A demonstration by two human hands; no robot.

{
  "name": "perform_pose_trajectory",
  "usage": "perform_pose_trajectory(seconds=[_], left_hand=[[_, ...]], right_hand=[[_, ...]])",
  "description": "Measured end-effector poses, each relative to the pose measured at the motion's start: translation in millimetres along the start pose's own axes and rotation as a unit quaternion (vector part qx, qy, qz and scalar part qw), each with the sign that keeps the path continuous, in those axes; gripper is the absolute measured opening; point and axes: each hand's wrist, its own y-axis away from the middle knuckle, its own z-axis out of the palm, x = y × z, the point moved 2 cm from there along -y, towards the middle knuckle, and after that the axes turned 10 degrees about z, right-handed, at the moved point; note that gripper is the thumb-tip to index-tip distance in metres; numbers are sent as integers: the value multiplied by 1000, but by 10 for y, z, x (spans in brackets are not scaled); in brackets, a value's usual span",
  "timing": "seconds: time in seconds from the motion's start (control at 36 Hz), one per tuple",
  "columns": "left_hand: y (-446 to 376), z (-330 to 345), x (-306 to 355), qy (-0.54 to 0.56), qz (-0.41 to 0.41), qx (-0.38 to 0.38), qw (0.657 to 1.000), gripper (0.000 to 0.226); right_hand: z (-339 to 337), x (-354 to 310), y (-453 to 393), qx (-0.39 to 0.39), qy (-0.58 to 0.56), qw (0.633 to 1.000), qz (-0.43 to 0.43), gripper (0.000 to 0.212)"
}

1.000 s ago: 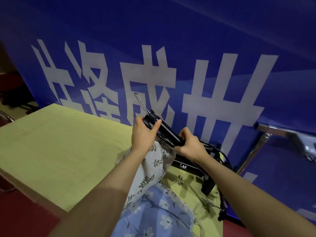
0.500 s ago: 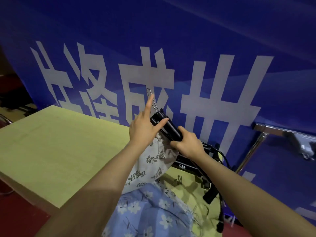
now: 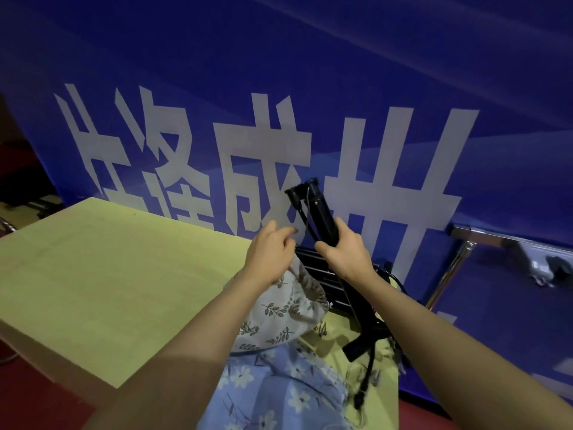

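The black folding stand (image 3: 321,212) is held up over the far right part of the bench (image 3: 108,268), tilted with its capped top leaning far and left against the blue banner (image 3: 310,72); its lower end hangs low on the right, above the bench's right edge, with a black strap dangling from it. The right grip (image 3: 344,252) is wrapped tight round the middle of the stand's tube, thumb on the left side and fingers curled over the right. The left grip (image 3: 269,252) sits just left of the stand with fingers loosely curled and nothing plainly in it; its fingertips lie close to a thin rod running down the tube, and whether they touch it I cannot tell. Below the left wrist a white leaf-print cloth (image 3: 288,311) is bunched on the bench; nearer lies a blue flower-print cloth (image 3: 279,392). Black bars (image 3: 316,265) lie flat behind both grips; a chrome tube frame (image 3: 449,274) stands at far right; the banner carries large white characters.
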Motion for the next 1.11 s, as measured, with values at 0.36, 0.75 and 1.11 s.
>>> perform_pose_trajectory(seconds=[0.36, 0.75, 1.11], left_hand=[[57, -73, -378, 237, -311, 103, 915, 12], [199, -93, -427, 261, -265, 97, 923, 33], [396, -79, -342, 166, -66, 42, 983, 26]], right_hand=[[19, 164, 156, -90, 56, 994, -31, 29], [235, 229, 289, -165, 246, 950, -96, 36], [314, 236, 207, -145, 364, 919, -39, 44]])
